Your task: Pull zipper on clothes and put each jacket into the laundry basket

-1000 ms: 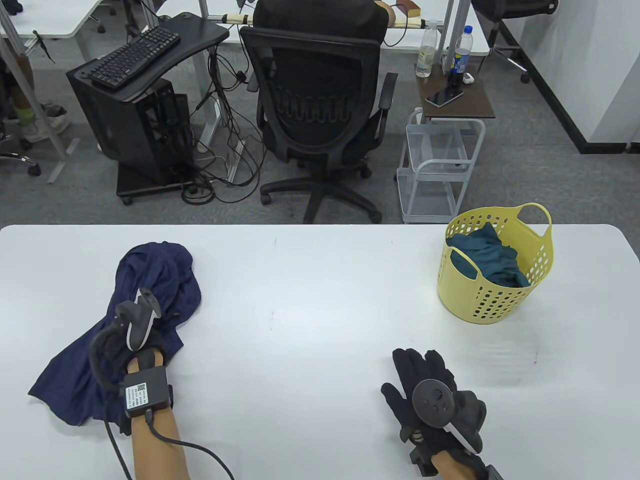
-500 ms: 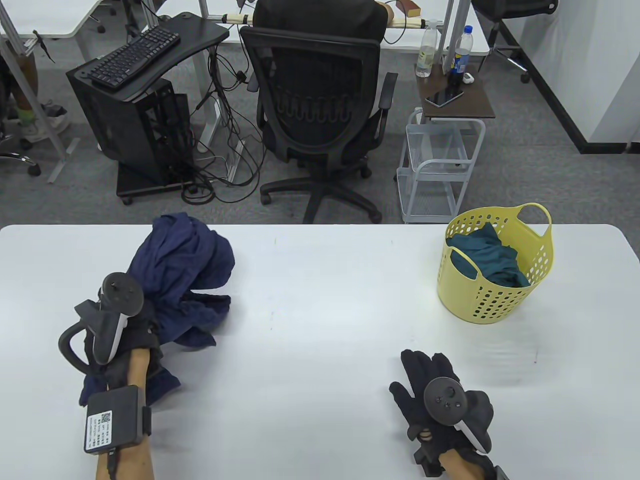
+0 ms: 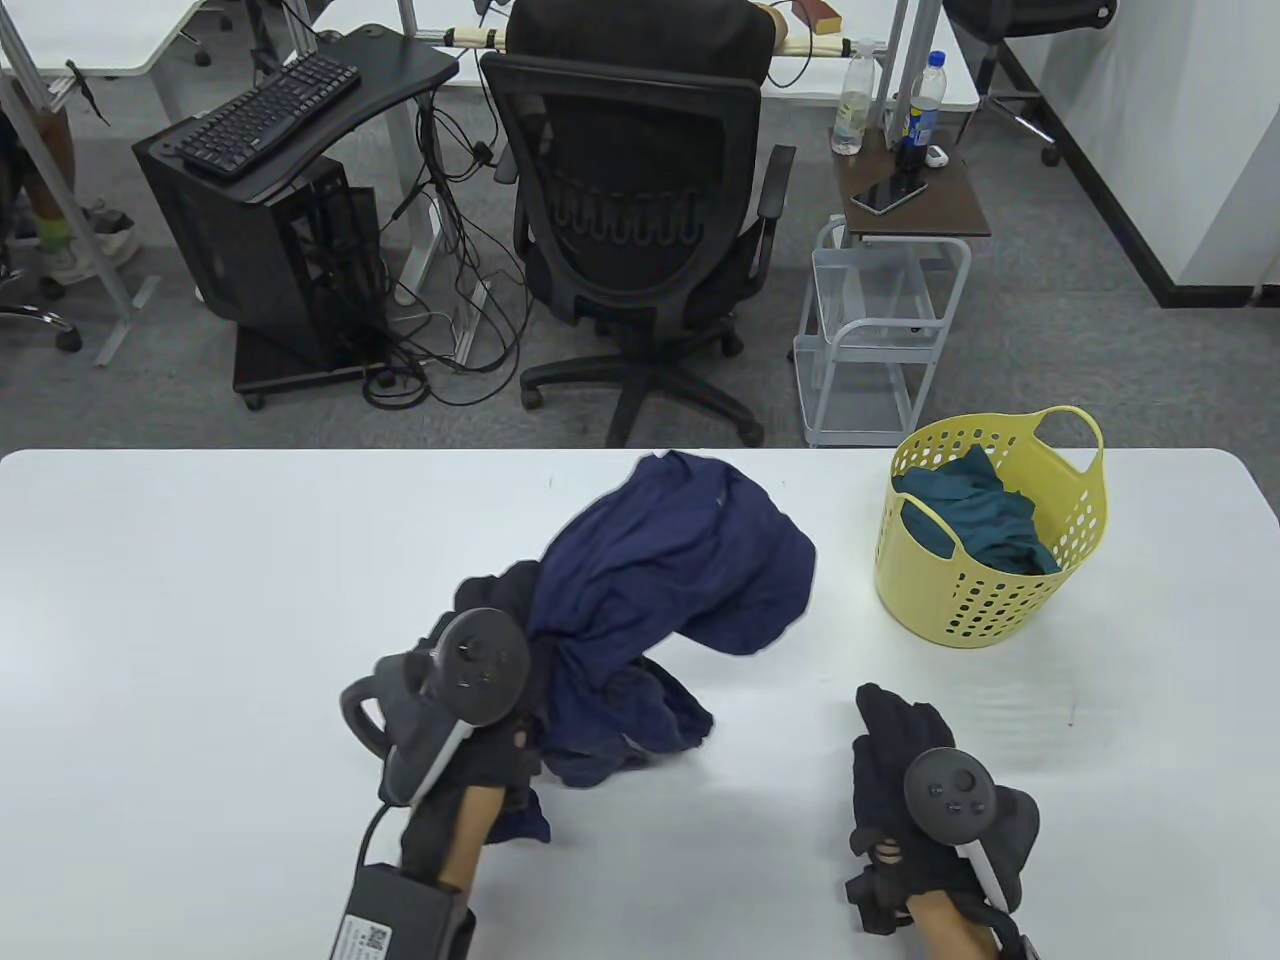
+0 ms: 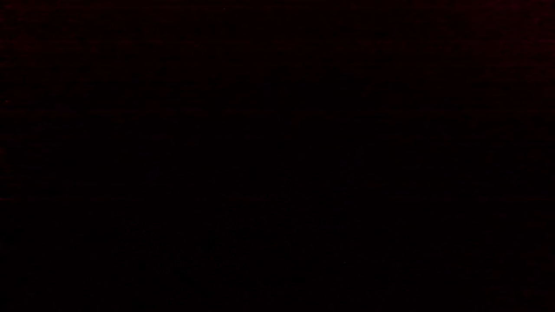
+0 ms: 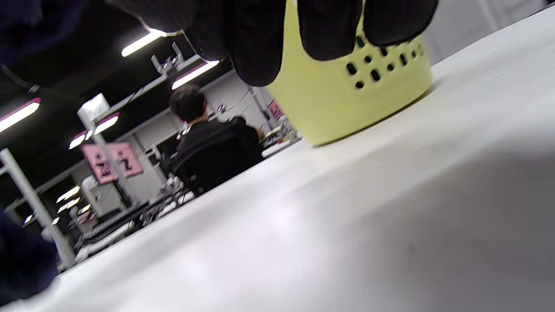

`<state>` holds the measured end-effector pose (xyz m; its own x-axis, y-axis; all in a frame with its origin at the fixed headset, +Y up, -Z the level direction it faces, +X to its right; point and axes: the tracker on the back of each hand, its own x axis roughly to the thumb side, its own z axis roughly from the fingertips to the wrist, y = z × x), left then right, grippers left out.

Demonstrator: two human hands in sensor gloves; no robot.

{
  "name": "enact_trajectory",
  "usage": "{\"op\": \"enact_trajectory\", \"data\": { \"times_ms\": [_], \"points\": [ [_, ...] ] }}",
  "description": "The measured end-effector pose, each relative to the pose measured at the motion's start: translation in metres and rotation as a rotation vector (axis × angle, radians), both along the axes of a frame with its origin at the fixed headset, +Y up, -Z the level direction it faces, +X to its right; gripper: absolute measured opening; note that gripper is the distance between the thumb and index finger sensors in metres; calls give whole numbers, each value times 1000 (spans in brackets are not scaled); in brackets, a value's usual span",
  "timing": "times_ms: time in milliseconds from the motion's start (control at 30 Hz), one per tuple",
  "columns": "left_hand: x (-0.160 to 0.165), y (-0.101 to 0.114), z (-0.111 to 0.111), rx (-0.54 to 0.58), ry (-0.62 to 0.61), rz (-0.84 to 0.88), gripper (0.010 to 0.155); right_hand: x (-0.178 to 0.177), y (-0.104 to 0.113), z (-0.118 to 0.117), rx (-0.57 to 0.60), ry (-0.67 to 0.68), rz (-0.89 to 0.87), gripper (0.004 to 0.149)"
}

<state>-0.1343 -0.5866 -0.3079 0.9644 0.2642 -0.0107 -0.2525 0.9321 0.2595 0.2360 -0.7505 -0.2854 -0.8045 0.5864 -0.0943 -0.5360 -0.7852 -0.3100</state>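
Transfer looks to be the step in hand: left hand grips the bunched navy jacket mid-desk, short of the yellow laundry basket near the far right corner. Right hand rests flat, fingers relaxed. Next, lift over the rim. Left wrist view is black; zipper hidden.

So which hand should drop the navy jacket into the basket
Left. The left hand already holds the jacket, lifted partway toward the basket. The right hand rests empty and flat on the table.
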Motion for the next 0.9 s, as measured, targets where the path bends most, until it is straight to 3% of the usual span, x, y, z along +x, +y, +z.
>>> {"op": "enact_trajectory", "data": {
  "times_ms": [67, 133, 167, 233, 267, 333, 400, 533, 600, 700, 800, 900],
  "points": [
    [20, -35, -3, -119, -45, -47, 56, 11, 5, 2, 43, -75, -18, 54],
    [41, -92, -11, -405, -57, -110, 61, 24, 8, 3, 62, -107, -48, 56],
    [45, -106, -13, -497, -55, -134, 66, 25, 7, 3, 62, -99, -57, 57],
    [54, -153, -19, -786, -105, -229, 77, 30, 3, 0, 34, -74, -97, 57],
    [54, -162, -19, -836, -132, -254, 82, 31, 1, -1, 25, -71, -99, 57],
    [49, -168, -20, -850, -178, -191, 88, 32, -4, -5, -10, -73, -93, 58],
    [37, -156, -18, -855, -239, -73, 90, 32, -7, -9, -37, -72, -103, 59],
    [9, -140, -10, -706, -289, 200, 83, 24, -9, -12, -61, -45, -152, 64],
    [-7, -137, -7, -601, -244, 277, 74, 18, -9, -13, -92, -33, -210, 72],
    [-34, -132, 2, -436, -69, 360, 68, 9, -10, -19, -200, -1, -297, 86],
    [-55, -128, 10, -297, 90, 256, 66, -1, -12, -31, -344, 38, -283, 103],
    [-63, -126, 11, -269, 156, 176, 65, -13, -13, -44, -497, 115, -232, 112]
  ]
}}
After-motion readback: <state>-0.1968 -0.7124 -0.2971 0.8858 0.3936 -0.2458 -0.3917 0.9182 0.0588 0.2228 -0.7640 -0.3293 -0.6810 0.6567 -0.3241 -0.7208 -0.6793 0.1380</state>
